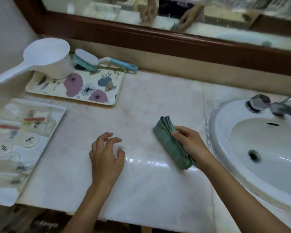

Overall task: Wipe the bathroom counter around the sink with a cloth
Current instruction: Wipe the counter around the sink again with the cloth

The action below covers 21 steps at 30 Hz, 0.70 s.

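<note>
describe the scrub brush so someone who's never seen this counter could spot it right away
Start at the floral tray at the back left of the marble counter, below the mirror. The scrub brush lies across its rear edge, beside the white water dipper. It alone has teal bristles and a light blue handle.

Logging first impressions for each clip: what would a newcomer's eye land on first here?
Likely the folded green cloth, pressed on the pale marble counter under the right hand, just left of the white sink. The left hand rests empty with its fingers spread beside it. At back left, a flowered tray carries a white ladle and a blue scrub brush.
</note>
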Available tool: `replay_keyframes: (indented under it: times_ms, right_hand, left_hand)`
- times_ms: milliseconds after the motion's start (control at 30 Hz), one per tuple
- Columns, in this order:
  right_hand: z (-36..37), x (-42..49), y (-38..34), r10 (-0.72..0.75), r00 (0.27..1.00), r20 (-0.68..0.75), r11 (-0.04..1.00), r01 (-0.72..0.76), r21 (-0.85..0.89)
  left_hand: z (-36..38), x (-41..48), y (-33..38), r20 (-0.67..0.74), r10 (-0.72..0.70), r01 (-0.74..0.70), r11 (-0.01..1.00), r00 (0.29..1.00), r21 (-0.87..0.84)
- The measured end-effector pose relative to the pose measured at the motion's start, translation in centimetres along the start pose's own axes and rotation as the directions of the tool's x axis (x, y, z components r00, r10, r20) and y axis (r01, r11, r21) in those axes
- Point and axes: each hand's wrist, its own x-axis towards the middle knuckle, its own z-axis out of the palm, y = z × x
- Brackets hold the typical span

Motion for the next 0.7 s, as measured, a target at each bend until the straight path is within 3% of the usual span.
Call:
replay_keyframes:
  times_ms: [67,133,200,267,300,467,600,700]
  right_hand:
    - [-1.3,1.8,0.0,-0.149,0.975,-0.166,0.925,0.078,-0.372]
    - [-1.4,1.9,0.3,-0.438,0.869,-0.231,0.701,0.17,-0.692]
    - [-0.3,1.6,1.5,-0.625,0.78,0.028,0.445,0.385,-0.809]
    - [0.5,2.1,4.0,-0.585,0.744,0.321,0.201,0.517,-0.832]
    - [0.4,2.7,5.1,-0.522,0.763,0.381,0.155,0.523,-0.838]
    - [-2.2,7.9,5.5,-0.427,0.846,0.318,0.156,0.416,-0.896]
    - [-2.1,14.9,1.5,-0.411,0.909,0.066,0.309,0.207,-0.928]
    - [2.3,19.0,-1.8,-0.343,0.93,-0.13,0.429,0.032,-0.903]
  left_hand:
    - [0.7,2.1,0.1,0.004,0.0,0.0,1.0,1.0,0.027]
    - [1.3,3.8,-0.6,0.042,-0.004,0.0,0.994,0.999,0.107]
    - [2.0,4.5,-1.5,0.096,-0.038,0.022,0.986,0.995,0.166]
    - [2.5,4.3,-2.3,0.122,-0.058,0.032,0.978,0.991,0.208]
    - [2.7,4.1,-2.5,0.119,-0.043,0.013,0.971,0.992,0.237]
    - [3.5,4.3,-2.5,0.075,-0.027,0.0,0.943,0.997,0.332]
    - [3.8,4.2,-2.2,0.07,-0.023,-0.007,0.913,0.997,0.407]
    - [3.8,4.2,-2.4,0.067,-0.015,-0.016,0.898,0.998,0.439]
